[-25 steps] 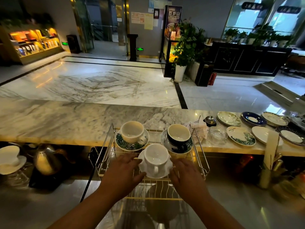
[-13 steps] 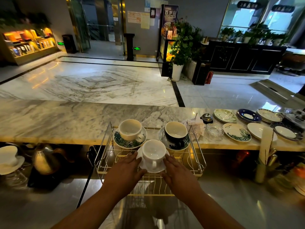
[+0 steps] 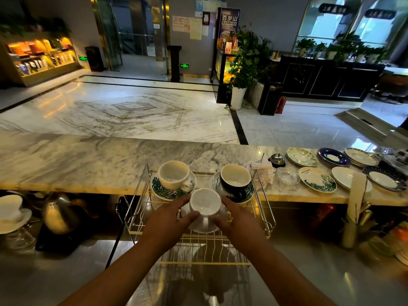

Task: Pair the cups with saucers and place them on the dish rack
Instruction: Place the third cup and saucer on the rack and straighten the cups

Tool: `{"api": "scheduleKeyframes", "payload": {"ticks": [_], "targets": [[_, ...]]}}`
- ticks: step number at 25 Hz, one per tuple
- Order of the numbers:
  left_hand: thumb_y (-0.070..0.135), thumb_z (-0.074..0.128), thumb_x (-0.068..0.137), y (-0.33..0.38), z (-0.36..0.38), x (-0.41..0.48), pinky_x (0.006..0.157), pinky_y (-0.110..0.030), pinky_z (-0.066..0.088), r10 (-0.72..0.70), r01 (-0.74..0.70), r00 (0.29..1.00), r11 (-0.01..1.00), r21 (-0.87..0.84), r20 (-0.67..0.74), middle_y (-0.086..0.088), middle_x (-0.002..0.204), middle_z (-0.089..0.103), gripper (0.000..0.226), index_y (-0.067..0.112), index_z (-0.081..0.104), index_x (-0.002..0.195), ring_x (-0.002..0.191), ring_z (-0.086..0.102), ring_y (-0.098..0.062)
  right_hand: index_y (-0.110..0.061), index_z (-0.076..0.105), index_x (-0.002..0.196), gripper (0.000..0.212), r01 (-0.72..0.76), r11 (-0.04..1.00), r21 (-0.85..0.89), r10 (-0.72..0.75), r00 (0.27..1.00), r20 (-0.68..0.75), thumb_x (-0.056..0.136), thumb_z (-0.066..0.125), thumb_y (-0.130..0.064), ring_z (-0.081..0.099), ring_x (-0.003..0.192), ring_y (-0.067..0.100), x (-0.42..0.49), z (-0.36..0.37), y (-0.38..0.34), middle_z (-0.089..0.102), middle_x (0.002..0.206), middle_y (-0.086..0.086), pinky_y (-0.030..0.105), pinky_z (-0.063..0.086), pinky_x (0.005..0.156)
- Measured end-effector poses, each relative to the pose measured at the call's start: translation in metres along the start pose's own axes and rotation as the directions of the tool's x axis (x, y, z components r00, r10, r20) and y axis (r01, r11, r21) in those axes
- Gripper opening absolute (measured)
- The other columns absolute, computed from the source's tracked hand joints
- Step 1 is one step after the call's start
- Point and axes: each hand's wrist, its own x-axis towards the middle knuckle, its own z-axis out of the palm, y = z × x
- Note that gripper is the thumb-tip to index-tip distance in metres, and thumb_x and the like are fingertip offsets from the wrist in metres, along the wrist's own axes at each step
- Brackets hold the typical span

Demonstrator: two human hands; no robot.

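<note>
A wire dish rack (image 3: 263, 208) stands at the counter's near edge. At its back left a cream cup (image 3: 173, 175) sits on a green-leaf saucer (image 3: 162, 191). At its back right a dark cup (image 3: 235, 178) sits on a patterned saucer (image 3: 245, 197). In front, a white cup (image 3: 205, 203) rests on a white saucer (image 3: 204, 227). My left hand (image 3: 167, 221) and my right hand (image 3: 239, 221) grip that saucer's two sides, fingers curled at its rim beside the cup.
Several loose saucers (image 3: 318, 180) lie on the marble counter (image 3: 88, 162) at the right, with a glass ashtray (image 3: 287, 176) and a bell (image 3: 277, 160). A steel kettle (image 3: 60, 215) and a white cup on a saucer (image 3: 11, 214) sit lower left.
The white cup and saucer, held in both hands, have moved farther back into the rack toward the two rear cups. My fingers have closed in tighter around the saucer.
</note>
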Motion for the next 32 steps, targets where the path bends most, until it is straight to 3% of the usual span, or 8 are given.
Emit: {"api": "scheduleKeyframes", "payload": {"ticks": [10,13,15,17,20,24,32], "targets": [[0.071,0.058,0.084,0.004,-0.003,-0.003,0.064,-0.015,0.040,-0.013,0.013,1.000,1.000,-0.002,0.008,0.019,0.103,0.071,0.051,0.044,0.055,0.128,0.079,0.057,0.007,-0.049,0.038,0.140,0.063,0.025,0.999,0.027,-0.025,1.000,0.004,0.082,0.055,-0.068,0.060,0.114,0.007,0.001,0.003,-0.003,0.065,0.132,-0.010,0.025,0.046,0.086],[0.075,0.056,0.077,0.010,-0.024,0.006,0.059,-0.020,0.042,-0.039,0.039,0.992,0.999,0.003,-0.122,0.020,0.083,0.063,0.051,0.039,0.061,0.112,0.075,0.062,0.002,-0.046,0.042,0.139,0.063,0.021,0.999,-0.044,-0.024,0.998,-0.058,0.083,0.047,-0.074,0.057,0.101,0.000,0.005,-0.015,-0.004,0.067,0.129,-0.008,0.021,0.045,0.077],[0.068,0.058,0.074,0.011,-0.047,0.027,0.067,-0.030,0.050,-0.049,0.064,0.970,0.996,0.057,-0.237,0.012,0.107,0.068,0.056,0.035,0.061,0.119,0.088,0.064,-0.010,-0.041,0.044,0.137,0.058,0.006,0.996,-0.093,-0.020,0.988,-0.153,0.086,0.049,-0.069,0.058,0.106,0.007,0.025,-0.036,-0.002,0.064,0.133,-0.001,0.027,0.048,0.082],[0.064,0.069,0.076,0.015,-0.067,0.057,0.085,-0.042,0.053,-0.115,0.153,0.970,0.973,0.172,-0.216,-0.009,0.131,0.063,0.070,0.026,0.055,0.133,0.110,0.061,-0.029,-0.034,0.042,0.142,0.063,-0.040,0.986,-0.162,0.009,0.982,-0.187,0.087,0.059,-0.060,0.053,0.122,0.022,0.053,-0.061,0.001,0.057,0.142,0.004,0.039,0.046,0.094],[0.078,0.069,0.071,0.028,-0.078,0.101,0.095,-0.047,0.051,-0.299,0.285,0.954,0.880,0.380,-0.023,-0.017,0.141,0.053,0.098,0.021,0.041,0.146,0.123,0.056,-0.039,-0.029,0.031,0.153,0.088,-0.114,0.941,-0.319,0.114,0.993,-0.016,0.080,0.071,-0.059,0.045,0.132,0.033,0.100,-0.086,0.002,0.047,0.151,0.009,0.048,0.043,0.102],[0.091,0.061,0.062,0.036,-0.067,0.130,0.091,-0.042,0.054,-0.373,0.266,0.923,0.793,0.548,0.091,-0.012,0.133,0.061,0.109,0.017,0.047,0.141,0.117,0.061,-0.032,-0.030,0.026,0.156,0.109,-0.151,0.906,-0.396,0.256,0.940,0.226,0.068,0.080,-0.061,0.048,0.131,0.035,0.136,-0.086,0.007,0.045,0.151,0.011,0.048,0.049,0.100],[0.085,0.069,0.060,0.028,-0.055,0.151,0.073,-0.033,0.046,-0.378,0.237,0.920,0.747,0.621,0.103,-0.007,0.120,0.066,0.099,0.016,0.055,0.129,0.104,0.064,-0.027,-0.023,0.035,0.150,0.108,-0.153,0.850,-0.505,0.308,0.921,0.239,0.061,0.079,-0.067,0.052,0.124,0.033,0.151,-0.074,0.010,0.045,0.142,0.011,0.044,0.052,0.092]]}}
